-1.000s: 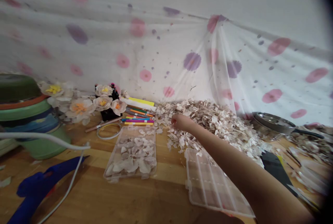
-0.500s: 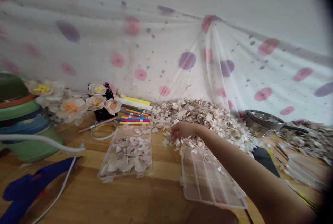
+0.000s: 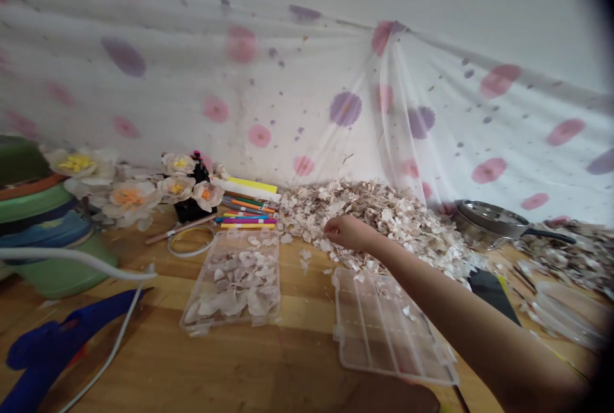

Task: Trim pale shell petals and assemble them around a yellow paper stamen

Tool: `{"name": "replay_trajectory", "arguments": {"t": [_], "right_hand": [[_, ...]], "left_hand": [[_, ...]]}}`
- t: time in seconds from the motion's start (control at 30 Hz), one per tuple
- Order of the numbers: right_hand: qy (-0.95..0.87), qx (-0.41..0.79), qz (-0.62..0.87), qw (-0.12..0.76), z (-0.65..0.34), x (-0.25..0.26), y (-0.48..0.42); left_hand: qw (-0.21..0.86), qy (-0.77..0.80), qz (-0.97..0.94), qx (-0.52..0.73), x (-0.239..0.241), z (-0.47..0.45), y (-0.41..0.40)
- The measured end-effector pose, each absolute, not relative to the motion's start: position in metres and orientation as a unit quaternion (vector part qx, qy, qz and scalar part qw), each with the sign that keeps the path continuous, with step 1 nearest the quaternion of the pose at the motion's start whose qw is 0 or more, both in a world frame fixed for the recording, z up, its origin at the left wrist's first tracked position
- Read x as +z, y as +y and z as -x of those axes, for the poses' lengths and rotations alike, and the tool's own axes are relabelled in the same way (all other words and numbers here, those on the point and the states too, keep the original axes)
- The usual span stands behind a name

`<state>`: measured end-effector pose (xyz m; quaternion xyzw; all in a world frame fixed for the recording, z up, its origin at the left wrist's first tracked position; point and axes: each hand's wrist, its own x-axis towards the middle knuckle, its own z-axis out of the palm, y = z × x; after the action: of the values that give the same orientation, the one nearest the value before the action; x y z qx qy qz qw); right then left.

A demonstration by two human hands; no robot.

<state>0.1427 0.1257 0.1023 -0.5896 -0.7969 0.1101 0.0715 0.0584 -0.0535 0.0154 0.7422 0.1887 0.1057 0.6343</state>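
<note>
My right hand [image 3: 349,232] reaches out over the near edge of a big heap of pale dried petals [image 3: 384,215] on the wooden table, fingers curled together on petals from the heap. A few loose petals [image 3: 304,258] lie just left of it. Below the hand lies a clear compartment box [image 3: 384,330] with only a few scraps in it. Left of that, another clear box [image 3: 237,279] holds several larger pale petals. My left hand is out of view.
Coloured markers [image 3: 247,213] and a tape ring [image 3: 190,240] lie behind the boxes, beside paper flowers [image 3: 139,192]. Stacked green bowls [image 3: 43,221] stand at far left, a blue glue gun [image 3: 57,346] with white cable lies at front left, a steel pan [image 3: 494,221] at right.
My right hand has drawn back from the table's bare wood up onto the heap's edge, a little to the right. A few petals now lie loose where it was.
</note>
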Motion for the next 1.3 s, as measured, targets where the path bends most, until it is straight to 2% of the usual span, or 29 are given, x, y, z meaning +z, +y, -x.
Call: {"name": "replay_trajectory", "arguments": {"t": [0.13, 0.33, 0.53, 0.67, 0.87, 1.03, 1.1, 1.3], "right_hand": [[-0.794, 0.109, 0.587, 0.111, -0.154, 0.116, 0.088], [-0.712, 0.19, 0.627, 0.252, -0.191, 0.118, 0.027], [-0.646, 0.277, 0.609, 0.367, -0.207, 0.092, -0.03], [-0.581, 0.339, 0.59, 0.446, -0.209, 0.066, -0.051], [-0.572, 0.329, 0.592, 0.463, -0.216, 0.049, -0.076], [-0.513, 0.506, 0.525, 0.452, -0.212, 0.036, -0.089], [-0.503, 0.537, 0.505, 0.451, -0.212, 0.031, -0.092], [-0.496, 0.511, 0.524, 0.467, -0.217, 0.027, -0.091]], "left_hand": [[0.661, 0.191, -0.715, 0.119, 0.013, -0.058, -0.054], [0.706, 0.199, -0.663, 0.15, 0.009, -0.062, -0.057], [0.751, 0.233, -0.591, 0.18, -0.002, -0.074, -0.058], [0.804, 0.247, -0.461, 0.282, 0.003, -0.069, -0.056], [0.788, 0.262, -0.456, 0.321, 0.019, -0.06, -0.056], [0.764, 0.291, -0.469, 0.335, 0.02, -0.06, -0.058], [0.757, 0.3, -0.477, 0.33, 0.02, -0.06, -0.058], [0.755, 0.305, -0.488, 0.316, 0.013, -0.061, -0.059]]}}
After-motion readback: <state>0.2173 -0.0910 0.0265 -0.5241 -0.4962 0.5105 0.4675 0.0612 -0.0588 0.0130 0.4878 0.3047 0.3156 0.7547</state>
